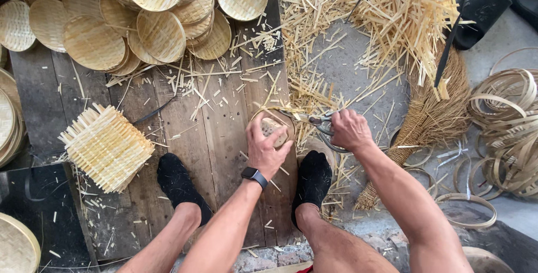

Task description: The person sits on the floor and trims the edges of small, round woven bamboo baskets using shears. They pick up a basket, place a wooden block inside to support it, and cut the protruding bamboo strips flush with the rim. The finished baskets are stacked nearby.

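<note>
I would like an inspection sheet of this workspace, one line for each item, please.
Surface: worn wooden planks beside a grey concrete floor.
Job's things: small round woven tray, pressed down by the left hand; scissors in the right hand, blades at the tray's rim.
Clutter: bamboo offcuts heaped and scattered; straw broom lying on the floor.
Grip: left hand closed over the tray; right hand closed on the scissors.
Cables: nothing seen.
Surroundings: pile of finished round trays; stack of square woven mats; coiled bamboo hoops; black slippers.
</note>
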